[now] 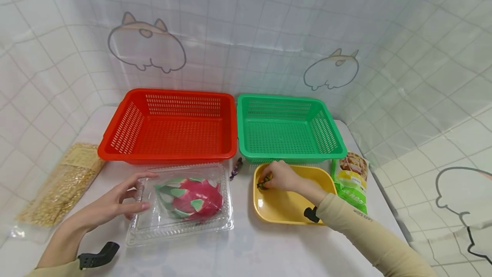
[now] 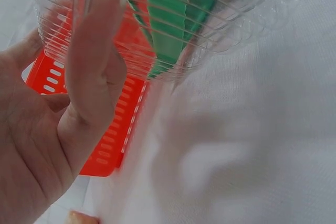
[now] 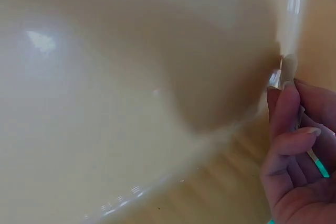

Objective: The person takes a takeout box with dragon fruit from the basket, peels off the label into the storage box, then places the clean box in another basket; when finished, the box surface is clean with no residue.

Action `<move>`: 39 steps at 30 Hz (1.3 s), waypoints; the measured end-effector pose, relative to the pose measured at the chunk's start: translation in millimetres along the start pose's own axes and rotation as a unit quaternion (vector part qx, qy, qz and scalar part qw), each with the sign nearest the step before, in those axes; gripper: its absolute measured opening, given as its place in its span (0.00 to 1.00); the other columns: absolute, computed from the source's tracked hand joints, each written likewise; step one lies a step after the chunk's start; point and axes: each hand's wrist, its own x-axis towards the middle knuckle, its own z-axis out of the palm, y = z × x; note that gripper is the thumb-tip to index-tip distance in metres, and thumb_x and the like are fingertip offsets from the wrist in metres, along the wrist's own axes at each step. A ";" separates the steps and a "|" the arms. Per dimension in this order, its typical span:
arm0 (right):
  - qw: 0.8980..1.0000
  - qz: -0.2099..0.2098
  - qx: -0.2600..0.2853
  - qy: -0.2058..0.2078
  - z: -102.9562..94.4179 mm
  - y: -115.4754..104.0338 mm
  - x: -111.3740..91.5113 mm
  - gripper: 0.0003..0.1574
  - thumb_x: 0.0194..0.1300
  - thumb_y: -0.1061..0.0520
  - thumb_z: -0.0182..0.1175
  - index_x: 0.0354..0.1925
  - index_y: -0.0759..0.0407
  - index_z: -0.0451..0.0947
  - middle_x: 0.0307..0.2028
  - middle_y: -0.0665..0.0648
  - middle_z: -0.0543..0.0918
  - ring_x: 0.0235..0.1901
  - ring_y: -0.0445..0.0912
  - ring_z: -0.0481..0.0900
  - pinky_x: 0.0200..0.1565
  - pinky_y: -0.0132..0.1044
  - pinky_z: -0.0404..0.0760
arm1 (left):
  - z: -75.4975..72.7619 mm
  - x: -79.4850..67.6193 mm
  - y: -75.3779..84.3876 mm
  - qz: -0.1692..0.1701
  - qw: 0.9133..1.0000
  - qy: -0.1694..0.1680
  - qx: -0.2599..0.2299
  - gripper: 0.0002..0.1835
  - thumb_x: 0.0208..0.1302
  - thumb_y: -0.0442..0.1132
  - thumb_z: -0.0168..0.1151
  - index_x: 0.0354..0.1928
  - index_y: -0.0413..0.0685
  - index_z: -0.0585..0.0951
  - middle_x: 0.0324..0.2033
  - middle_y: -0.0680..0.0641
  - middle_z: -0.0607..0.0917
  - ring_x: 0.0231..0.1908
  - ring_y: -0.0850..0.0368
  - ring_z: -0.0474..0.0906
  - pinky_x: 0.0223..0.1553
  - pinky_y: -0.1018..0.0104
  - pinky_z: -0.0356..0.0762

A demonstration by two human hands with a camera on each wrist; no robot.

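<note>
A clear plastic clamshell box (image 1: 144, 225) holds a pink dragon fruit (image 1: 200, 200) with green scales. My left hand (image 1: 109, 202) grips the box's left side, thumb and index finger spread along it. In the left wrist view, the thumb (image 2: 92, 61) lies against the ribbed plastic. Inside the yellow basin (image 1: 280, 211), my right hand (image 1: 282, 176) pinches a small black-and-yellow wrapped piece (image 1: 264, 183), like a candy, near the basin's left wall. Fingers mostly hide that piece in the right wrist view. A dark purple wrapped candy (image 1: 236, 168) lies between box and basin.
A red basket (image 1: 167, 156) and a green basket (image 1: 294, 156) stand side by side at the back, against a patterned curtain. A bag of pale grains (image 1: 63, 183) lies far left. Right of the basin is a green-and-brown food packet (image 1: 351, 181).
</note>
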 end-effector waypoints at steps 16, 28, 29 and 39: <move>0.997 -0.044 -0.024 0.056 13.4 1.6 1.5 0.07 0.47 0.66 0.72 0.28 0.56 0.90 0.27 0.50 0.89 0.27 0.42 0.83 0.31 0.29 0.76 | -1.5 -0.6 -0.2 -0.014 1.000 0.000 0.000 0.41 0.64 0.43 0.63 0.76 0.59 0.55 0.72 0.31 0.49 0.64 0.18 0.53 0.36 0.51 0.81; 0.996 -0.047 -0.031 0.069 17.6 1.1 3.0 0.05 0.48 0.65 0.73 0.26 0.56 0.90 0.24 0.49 0.88 0.25 0.41 0.82 0.29 0.29 0.77 | -0.3 -0.8 0.4 0.003 1.000 0.005 0.014 0.39 0.64 0.42 0.64 0.75 0.60 0.57 0.71 0.32 0.51 0.63 0.15 0.53 0.34 0.53 0.81; 0.996 -0.046 -0.032 0.069 18.3 0.9 3.5 0.05 0.48 0.65 0.73 0.25 0.55 0.89 0.23 0.49 0.88 0.23 0.40 0.80 0.28 0.29 0.76 | -0.7 -0.5 0.4 0.003 1.000 0.005 0.016 0.39 0.64 0.43 0.64 0.75 0.59 0.57 0.71 0.32 0.51 0.63 0.16 0.54 0.36 0.50 0.82; 0.997 -0.029 -0.030 0.060 23.0 -0.1 6.3 0.11 0.55 0.61 0.73 0.19 0.54 0.83 0.14 0.45 0.76 0.16 0.35 0.64 0.21 0.28 0.64 | -1.2 -0.3 1.0 -0.006 1.000 0.005 0.016 0.40 0.64 0.43 0.64 0.75 0.59 0.57 0.68 0.33 0.53 0.63 0.19 0.55 0.38 0.50 0.81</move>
